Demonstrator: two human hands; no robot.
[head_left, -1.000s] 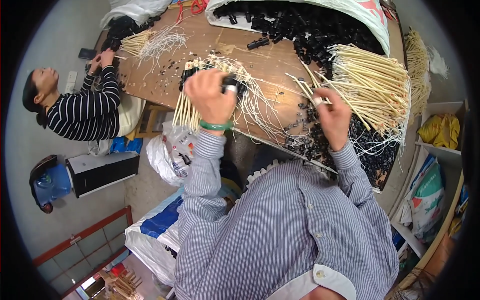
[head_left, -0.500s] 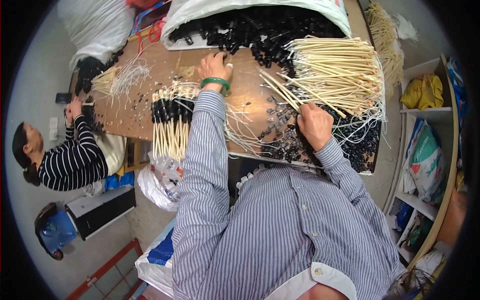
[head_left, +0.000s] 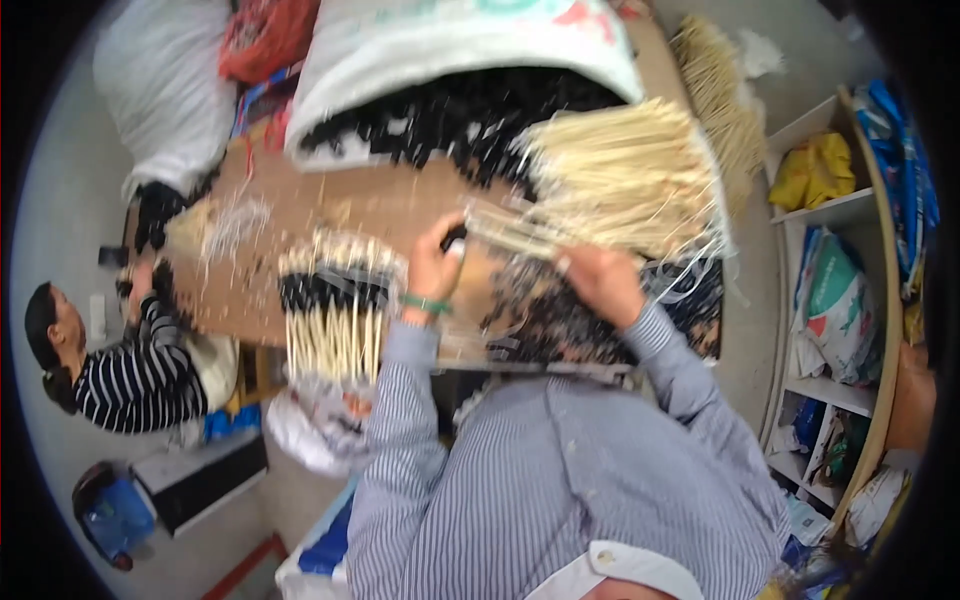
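My right hand point(head_left: 605, 285) is closed on a few thin cream sleeved wires point(head_left: 508, 232) that point left toward my other hand. Between the fingers of my left hand point(head_left: 430, 272), which wears a green bangle, is a small black cap point(head_left: 454, 238), held close to the wires' left ends. Motion blur hides whether cap and wires touch. Just beyond my right hand lies a thick pile of cream sleeved wires point(head_left: 620, 180). Left of my left forearm, a row of wires with black caps point(head_left: 330, 295) hangs over the table's near edge.
A white sack point(head_left: 450, 40) spills black caps point(head_left: 430, 120) across the back of the table point(head_left: 370, 195). Small dark bits point(head_left: 545, 315) litter the near right. At the left, another person point(head_left: 140, 365) works at the table. Shelves point(head_left: 835, 395) stand on the right.
My left hand has come back from the sack's mouth with a black cap. My right hand has lifted the wires off the pile's edge and moved left, so both hands are now close together.
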